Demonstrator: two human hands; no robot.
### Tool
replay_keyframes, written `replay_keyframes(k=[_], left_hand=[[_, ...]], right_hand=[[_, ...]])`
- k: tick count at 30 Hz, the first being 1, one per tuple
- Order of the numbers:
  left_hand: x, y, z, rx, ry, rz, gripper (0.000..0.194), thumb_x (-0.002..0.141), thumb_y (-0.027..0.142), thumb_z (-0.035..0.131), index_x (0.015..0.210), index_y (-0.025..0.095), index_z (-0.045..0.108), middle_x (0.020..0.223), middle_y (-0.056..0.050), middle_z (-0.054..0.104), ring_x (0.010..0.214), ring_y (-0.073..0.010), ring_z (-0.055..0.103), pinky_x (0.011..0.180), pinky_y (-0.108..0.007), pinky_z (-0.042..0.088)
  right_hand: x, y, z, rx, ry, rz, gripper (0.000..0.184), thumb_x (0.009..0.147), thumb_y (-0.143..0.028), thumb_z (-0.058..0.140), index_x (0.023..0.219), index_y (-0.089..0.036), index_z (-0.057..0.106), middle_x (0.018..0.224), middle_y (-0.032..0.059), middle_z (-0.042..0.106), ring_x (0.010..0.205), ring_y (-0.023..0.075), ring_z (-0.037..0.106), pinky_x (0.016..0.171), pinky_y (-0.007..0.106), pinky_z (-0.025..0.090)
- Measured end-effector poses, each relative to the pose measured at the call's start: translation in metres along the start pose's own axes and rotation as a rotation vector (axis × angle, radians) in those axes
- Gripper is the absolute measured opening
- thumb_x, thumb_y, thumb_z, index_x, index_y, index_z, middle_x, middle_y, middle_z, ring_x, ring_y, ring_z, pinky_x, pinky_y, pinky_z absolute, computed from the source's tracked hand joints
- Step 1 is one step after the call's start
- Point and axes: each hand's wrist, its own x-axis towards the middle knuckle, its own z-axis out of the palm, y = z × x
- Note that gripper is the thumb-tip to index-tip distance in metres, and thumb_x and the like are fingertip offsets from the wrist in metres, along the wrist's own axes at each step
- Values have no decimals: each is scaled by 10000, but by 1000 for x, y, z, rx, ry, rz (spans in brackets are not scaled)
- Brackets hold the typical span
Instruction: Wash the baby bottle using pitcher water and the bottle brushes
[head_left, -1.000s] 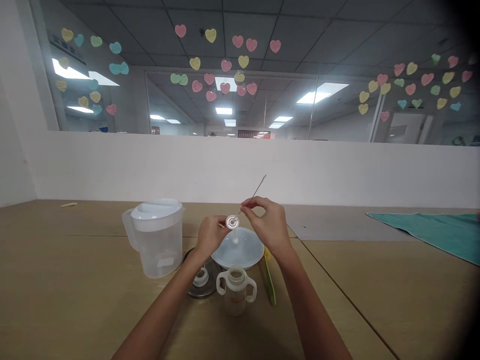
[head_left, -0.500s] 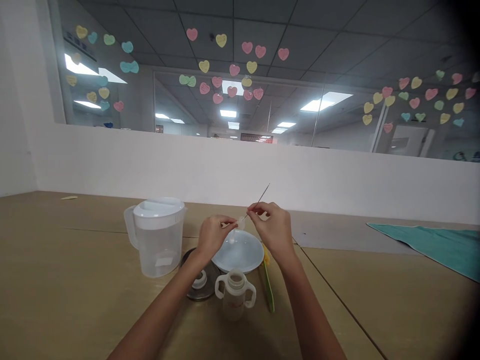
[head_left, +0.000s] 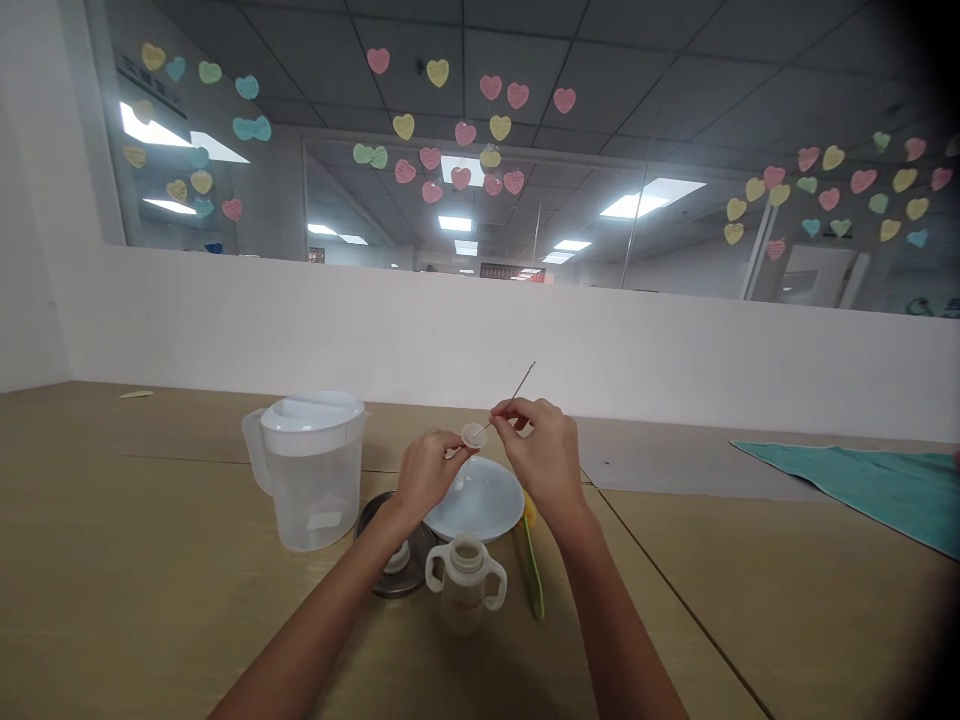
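My left hand (head_left: 427, 472) pinches a small translucent bottle nipple (head_left: 473, 436) by its rim, with the round open side toward me. A thin wire-like brush (head_left: 523, 380) is between the thumb and fingers of my right hand (head_left: 546, 450). Its lower end reaches into the nipple, while the upper end points up and right. Beneath both hands is a white bowl (head_left: 491, 512). Nearer to me a two-handled baby bottle (head_left: 463, 600) stands upright without a top. Partly hidden by my left forearm, a white collar ring (head_left: 398, 558) lies on a dark metal plate (head_left: 415, 575).
A lidded clear pitcher (head_left: 315, 495) stands left of the bowl. Right of the bowl lies a green-handled brush (head_left: 534, 575) with a yellow head. A teal cloth (head_left: 870, 485) is spread at the far right, and a white wall (head_left: 375, 330) rises behind the table.
My left hand has tilted the nipple so its round opening now faces me. The thin brush has shifted slightly left with my right hand. The whole view has moved a little.
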Motion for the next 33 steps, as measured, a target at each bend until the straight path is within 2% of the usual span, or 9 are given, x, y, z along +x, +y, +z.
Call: replay_keyframes(k=[7,12,19,24,30,33], left_hand=[[0,-2,0,90,-41,-21,275,842,344,489,789,158,685,801,-57,666,721,-145,552,591,-220,313],[0,-4,0,45,-28,22,259,837,365,505,844,197,703,802,-41,679,734,-149,562,598,-222,313],[0,-7,0,51,-26,76,292,850,364,482,775,179,696,747,-45,668,697,-142,552,595,-216,302],[1,-5,-2,-13,-43,69,348,856,393,458,727,169,691,712,-42,663,677,-136,544,594,-211,305],[2,-6,4,-74,-145,62,374,845,433,452,744,183,711,744,-45,681,677,-134,555,609,-215,325],[2,-10,9,-128,-179,62,383,846,429,449,740,170,711,695,-36,678,609,-118,533,580,-213,316]], right_hand=[[-1,1,1,-23,-94,8,156,752,-238,514,750,-241,670,727,-5,657,624,140,514,588,251,362],[0,3,3,-77,-53,11,157,763,-246,516,763,-246,672,733,3,662,613,142,519,592,257,359],[1,6,9,158,-54,67,130,730,-273,549,729,-221,668,687,-17,670,524,116,494,547,234,374],[1,8,7,98,-102,42,136,729,-243,533,727,-227,668,711,-16,678,553,124,512,561,234,376],[-1,25,34,65,-226,74,119,700,-177,558,716,-221,667,721,-17,679,599,123,546,594,228,378],[0,27,38,129,-257,110,142,731,-220,547,799,-207,671,725,-8,663,577,116,527,595,230,382]])
